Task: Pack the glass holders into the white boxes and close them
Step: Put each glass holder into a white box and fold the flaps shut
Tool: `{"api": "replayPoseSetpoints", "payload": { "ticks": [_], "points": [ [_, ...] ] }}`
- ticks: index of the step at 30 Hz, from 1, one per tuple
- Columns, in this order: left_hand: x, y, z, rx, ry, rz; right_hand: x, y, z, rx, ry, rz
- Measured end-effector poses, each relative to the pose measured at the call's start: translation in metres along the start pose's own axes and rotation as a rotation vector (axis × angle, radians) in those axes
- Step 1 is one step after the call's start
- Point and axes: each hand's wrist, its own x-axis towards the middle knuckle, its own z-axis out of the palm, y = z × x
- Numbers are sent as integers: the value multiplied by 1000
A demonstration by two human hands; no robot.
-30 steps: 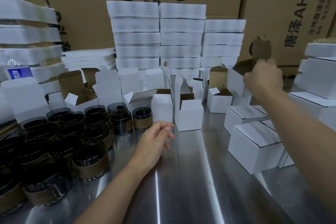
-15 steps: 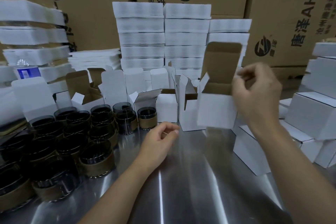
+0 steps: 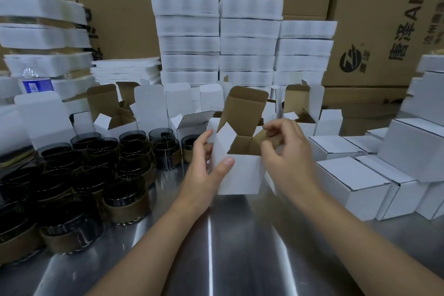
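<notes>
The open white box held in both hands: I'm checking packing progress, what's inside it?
Inside the open white box only brown cardboard walls show; none of the glass holders shows near its mouth. Its front wall hides the bottom.

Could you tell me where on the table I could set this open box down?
The bare strip of steel table straight ahead, between the glass holders on the left and the closed white boxes on the right, is free. Behind the open box, held by the left hand and right hand, the other open boxes stand crowded.

White box (brown, apparently plain, inside)
</notes>
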Motion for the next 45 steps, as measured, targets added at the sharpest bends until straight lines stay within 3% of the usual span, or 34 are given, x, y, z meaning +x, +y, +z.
{"api": "replayPoseSetpoints", "payload": {
  "ticks": [4, 11, 15, 20, 26, 30, 36, 45],
  "points": [
    [-1, -2, 1, 94, -6, 25, -2, 4, 3, 51, 7, -1],
    [5, -8, 1, 161, 136, -42, -10, 15, 17, 198, -65, 127],
    [8, -4, -1, 133, 347, 15, -16, 24, 32, 107, -253, 256],
    [9, 1, -6, 110, 571, 53, -15, 19, 66, -74, -613, 222],
    [10, 3, -7, 82, 701, 90, 2, 4, 106, -219, -726, 96],
    [11, 4, -8, 49, 703, 72, 4, 0, 113, -190, -704, 181],
    [8, 5, -5, 91, 637, 89, -8, 0, 86, -162, -628, 115],
    [3, 6, -3, 215, 433, 153, -14, 21, 38, -146, -495, 266]
  ]
}}
